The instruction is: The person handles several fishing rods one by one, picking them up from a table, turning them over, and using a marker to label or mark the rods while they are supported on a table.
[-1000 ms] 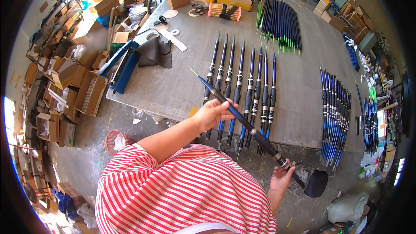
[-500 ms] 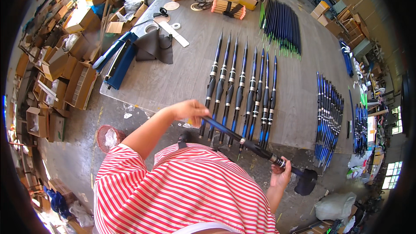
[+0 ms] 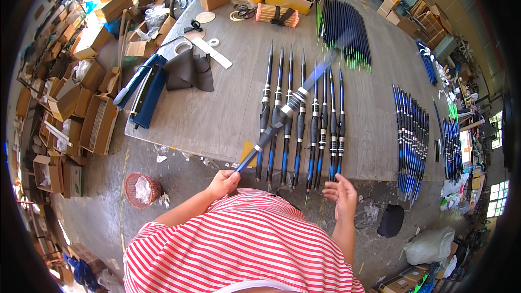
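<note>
- With my left hand (image 3: pixel 223 183) I grip a rod (image 3: pixel 279 118) by its near end; my right hand (image 3: pixel 342 194), fingers spread, holds nothing, near the edge of the table (image 3: pixel 369 135).
- Table: before me, bearing a row of rods (image 3: pixel 300 126).
- Held rod: blurred, swung out across the row; unlike half a second ago, my right hand is off it, so my left alone carries it.
- Cloth (image 3: pixel 187 70): dark, lying leftward.

The left hand (image 3: pixel 222 183) is gripping the near end of a blue-black rod (image 3: pixel 279 120), which is slanting toward the far right above a row of rods (image 3: pixel 314 125) on the counter (image 3: pixel 217 108). The right hand (image 3: pixel 343 198) is hovering unclenched nearby.
</note>
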The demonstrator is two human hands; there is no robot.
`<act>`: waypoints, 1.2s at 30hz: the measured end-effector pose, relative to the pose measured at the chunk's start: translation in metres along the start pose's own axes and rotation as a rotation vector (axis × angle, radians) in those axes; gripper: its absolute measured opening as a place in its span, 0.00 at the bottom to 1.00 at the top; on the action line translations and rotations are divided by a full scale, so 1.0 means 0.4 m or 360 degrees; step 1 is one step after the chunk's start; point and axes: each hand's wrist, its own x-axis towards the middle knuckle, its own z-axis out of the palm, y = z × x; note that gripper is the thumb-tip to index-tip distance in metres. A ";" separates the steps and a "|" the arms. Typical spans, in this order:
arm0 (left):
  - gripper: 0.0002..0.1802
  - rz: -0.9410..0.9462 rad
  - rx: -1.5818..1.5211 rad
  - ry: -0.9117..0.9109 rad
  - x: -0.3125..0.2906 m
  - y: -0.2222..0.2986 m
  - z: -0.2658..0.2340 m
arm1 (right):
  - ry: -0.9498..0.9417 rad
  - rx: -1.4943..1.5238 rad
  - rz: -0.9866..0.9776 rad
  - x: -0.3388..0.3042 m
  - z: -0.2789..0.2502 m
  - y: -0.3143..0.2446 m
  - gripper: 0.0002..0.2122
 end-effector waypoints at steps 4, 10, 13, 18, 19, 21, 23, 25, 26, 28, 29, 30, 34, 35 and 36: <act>0.20 -0.0038 0.0048 0.0615 0.048 0.000 0.000 | 0.0174 0.0053 0.0180 -0.039 -0.072 0.094 0.15; 0.22 -0.0061 0.0056 0.0893 0.143 -0.031 0.026 | 0.0331 0.0121 0.0252 -0.072 -0.116 0.122 0.12; 0.23 -0.0124 -0.0009 0.0925 0.177 -0.055 0.039 | 0.0403 0.0132 0.0242 -0.082 -0.135 0.120 0.12; 0.15 -0.0020 0.0166 0.1031 0.203 -0.085 0.047 | 0.0474 0.0192 0.0252 -0.101 -0.175 0.146 0.11; 0.14 0.0035 0.0216 0.1071 0.208 -0.088 0.053 | 0.0484 0.0213 0.0250 -0.106 -0.182 0.150 0.11; 0.17 0.0058 0.0412 0.1042 0.213 -0.087 0.046 | 0.0514 0.0259 0.0247 -0.119 -0.200 0.159 0.11; 0.18 0.0024 0.0771 0.1014 0.209 -0.061 0.049 | 0.0524 0.0278 0.0249 -0.124 -0.222 0.173 0.11; 0.18 0.0194 0.1800 0.0911 0.224 -0.101 -0.027 | 0.0521 0.0281 0.0249 -0.119 -0.238 0.175 0.12; 0.19 0.0434 0.2501 0.0846 0.248 -0.161 -0.090 | 0.0509 0.0286 0.0255 -0.112 -0.240 0.175 0.12; 0.19 -0.0156 0.2264 0.1019 0.217 -0.032 0.049 | 0.0541 0.0287 0.0262 -0.104 -0.261 0.185 0.12; 0.20 -0.0087 0.2257 0.0983 0.203 -0.011 0.062 | 0.0524 0.0287 0.0255 -0.093 -0.263 0.185 0.12; 0.23 -0.0131 0.2321 0.0943 0.197 0.007 0.074 | 0.0510 0.0283 0.0246 -0.080 -0.268 0.188 0.12; 0.29 -0.0198 0.2550 0.0885 0.202 -0.013 0.048 | 0.0587 -0.0004 0.0052 0.011 -0.290 0.260 0.12; 0.30 -0.0210 0.2597 0.0884 0.199 0.003 0.065 | 0.0637 -0.0156 -0.0081 0.048 -0.300 0.309 0.13; 0.31 -0.0232 0.2636 0.0900 0.190 0.019 0.078 | 0.0670 -0.0315 -0.0211 0.077 -0.305 0.333 0.13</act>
